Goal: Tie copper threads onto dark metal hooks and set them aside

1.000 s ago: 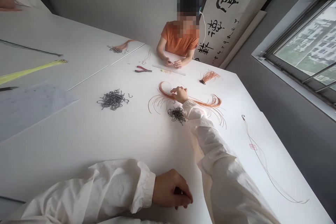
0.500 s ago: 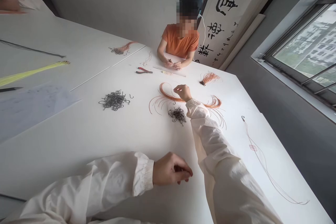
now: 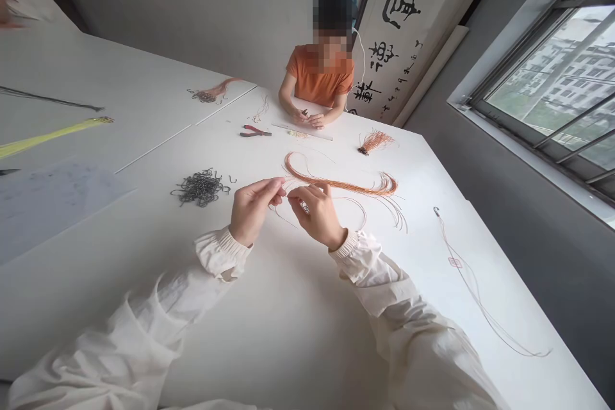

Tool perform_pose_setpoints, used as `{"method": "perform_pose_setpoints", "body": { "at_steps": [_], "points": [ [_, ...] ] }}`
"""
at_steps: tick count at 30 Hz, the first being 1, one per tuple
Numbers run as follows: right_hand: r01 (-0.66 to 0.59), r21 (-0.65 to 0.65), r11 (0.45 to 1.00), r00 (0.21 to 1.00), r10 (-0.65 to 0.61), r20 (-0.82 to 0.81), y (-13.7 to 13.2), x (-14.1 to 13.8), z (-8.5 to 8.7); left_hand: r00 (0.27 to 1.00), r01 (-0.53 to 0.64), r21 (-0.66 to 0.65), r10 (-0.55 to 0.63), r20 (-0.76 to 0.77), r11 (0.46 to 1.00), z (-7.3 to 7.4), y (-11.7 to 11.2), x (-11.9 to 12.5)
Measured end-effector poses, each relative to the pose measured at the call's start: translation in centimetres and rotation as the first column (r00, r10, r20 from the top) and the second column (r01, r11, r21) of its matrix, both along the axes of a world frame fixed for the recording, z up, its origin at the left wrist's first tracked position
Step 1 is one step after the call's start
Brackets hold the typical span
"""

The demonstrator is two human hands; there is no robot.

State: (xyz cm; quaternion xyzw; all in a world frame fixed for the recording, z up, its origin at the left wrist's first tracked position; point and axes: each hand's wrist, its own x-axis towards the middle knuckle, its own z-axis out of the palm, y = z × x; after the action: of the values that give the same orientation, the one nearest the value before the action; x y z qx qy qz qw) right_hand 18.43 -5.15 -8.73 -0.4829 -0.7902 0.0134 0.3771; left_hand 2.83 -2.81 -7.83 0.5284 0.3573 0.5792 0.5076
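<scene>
Left hand [image 3: 252,210] and right hand [image 3: 317,214], raised just above the white bench [image 3: 144,288], pinch a fine copper-coloured strand [image 3: 358,204] between the fingertips. Strand ends trail beside a looped bundle of orange strands [image 3: 341,184]; dark wire hooks [image 3: 199,189] lie heaped to the left.

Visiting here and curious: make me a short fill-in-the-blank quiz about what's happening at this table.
1. The left hand and right hand pinch fine strands whose colour is ____.
2. The heap of dark metal hooks lies to the ____ of both hands.
3. The pliers have ____ handles.
4. The scroll behind the seated person bears ____ brush characters.

Missing words: orange; left; red; black.
</scene>
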Motion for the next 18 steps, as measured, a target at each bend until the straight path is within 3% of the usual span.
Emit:
{"method": "perform_pose_setpoints", "body": {
  "at_steps": [6, 8, 11, 14, 18],
  "points": [
    [0.008, -0.071, 0.997, 0.991, -0.017, -0.131, -0.2, 1.4, 0.1, 0.995, 0.063, 0.061, -0.058, -0.085, 0.996, 0.6, 0.0, 0.0],
    [0.025, -0.167, 0.986, 0.986, -0.052, -0.156, 0.3, 3.0, -0.3, 1.000, -0.013, 0.118, 0.012, 0.015, 0.993, 1.7, 0.8, -0.8],
    [0.065, -0.252, 0.965, 0.982, -0.107, -0.155, 1.5, 7.2, -1.7, 0.955, -0.228, 0.207, 0.177, 0.239, 0.951, 4.0, 2.5, -3.1],
    [0.200, -0.302, 0.932, 0.960, -0.248, -0.131, 2.7, 12.3, -3.4, 0.899, -0.369, 0.241, 0.279, 0.338, 0.898, 6.1, 4.1, -5.9],
    [0.424, -0.311, 0.850, 0.883, -0.465, -0.069, 3.7, 17.4, -4.8, 0.823, -0.500, 0.222, 0.380, 0.422, 0.837, 7.4, 4.9, -8.3]
  ]
}}
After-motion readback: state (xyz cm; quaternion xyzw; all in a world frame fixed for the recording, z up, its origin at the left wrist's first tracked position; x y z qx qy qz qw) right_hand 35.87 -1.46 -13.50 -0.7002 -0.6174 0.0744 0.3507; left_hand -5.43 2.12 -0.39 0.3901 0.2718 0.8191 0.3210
